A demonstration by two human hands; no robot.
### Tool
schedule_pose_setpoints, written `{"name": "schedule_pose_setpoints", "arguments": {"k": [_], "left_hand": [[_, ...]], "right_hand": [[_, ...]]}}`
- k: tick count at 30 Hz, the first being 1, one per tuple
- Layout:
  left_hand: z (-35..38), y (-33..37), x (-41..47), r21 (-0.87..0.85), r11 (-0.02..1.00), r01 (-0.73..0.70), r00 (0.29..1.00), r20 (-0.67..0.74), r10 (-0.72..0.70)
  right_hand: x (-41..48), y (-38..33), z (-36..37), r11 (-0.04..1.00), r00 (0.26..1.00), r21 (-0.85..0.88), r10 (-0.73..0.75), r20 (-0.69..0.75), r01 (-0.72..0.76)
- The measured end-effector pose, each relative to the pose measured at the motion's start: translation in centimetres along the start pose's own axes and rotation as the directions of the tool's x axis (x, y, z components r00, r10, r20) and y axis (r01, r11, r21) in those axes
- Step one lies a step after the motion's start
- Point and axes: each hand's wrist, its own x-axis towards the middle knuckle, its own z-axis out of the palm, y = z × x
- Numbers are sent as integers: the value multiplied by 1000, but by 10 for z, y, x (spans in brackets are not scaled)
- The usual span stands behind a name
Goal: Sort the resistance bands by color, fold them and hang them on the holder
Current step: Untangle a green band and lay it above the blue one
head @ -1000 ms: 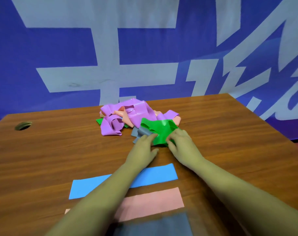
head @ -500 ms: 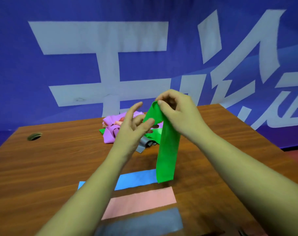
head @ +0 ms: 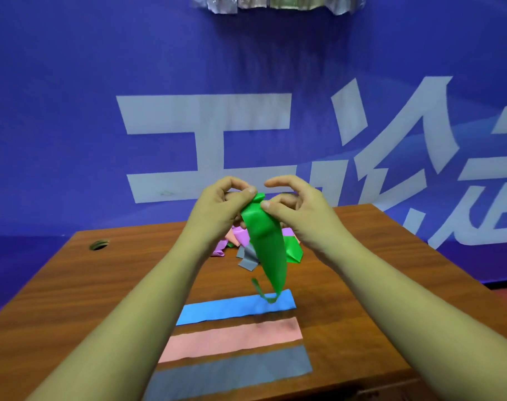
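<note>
In the head view, the left hand (head: 217, 206) and the right hand (head: 297, 211) are both raised above the wooden counter (head: 81, 285), each pinching the top end of a green resistance band (head: 268, 250) between thumb and fingertips, so that the band is hanging down with its lower end curling just above a flat blue band (head: 235, 309). The blue band, a pink band (head: 232, 338) and a grey band (head: 232, 371) are lying in parallel rows toward the counter's near edge. A heap of purple, pink, grey and green bands (head: 246, 250) is sitting toward the far edge behind the hands, and a round hole (head: 98, 245) is showing near the far left corner.
</note>
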Motion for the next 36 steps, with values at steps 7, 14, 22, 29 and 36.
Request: {"name": "schedule_pose_setpoints", "arguments": {"k": [7,14,22,29,36], "left_hand": [[-7,-9,-22,-74,997,-7,999,46,10],[-14,-11,-32,-35,996,-80,997,19,81],[-19,-20,-35,-21,999,43,991,125,-40],[-38,-77,-59,48,959,280,899,336,-280],[-65,-111,-82,132,902,411,840,329,-431]], "right_hand": [[-5,-11,12,996,989,71,65,-132,-56],[-7,-16,13,986,987,45,163,-5,-163],[12,-34,13,945,997,-328,39,64,-16],[37,-39,16,968,999,-248,18,-37,-27],[53,-15,5,990,966,-61,108,-234,-125]]}}
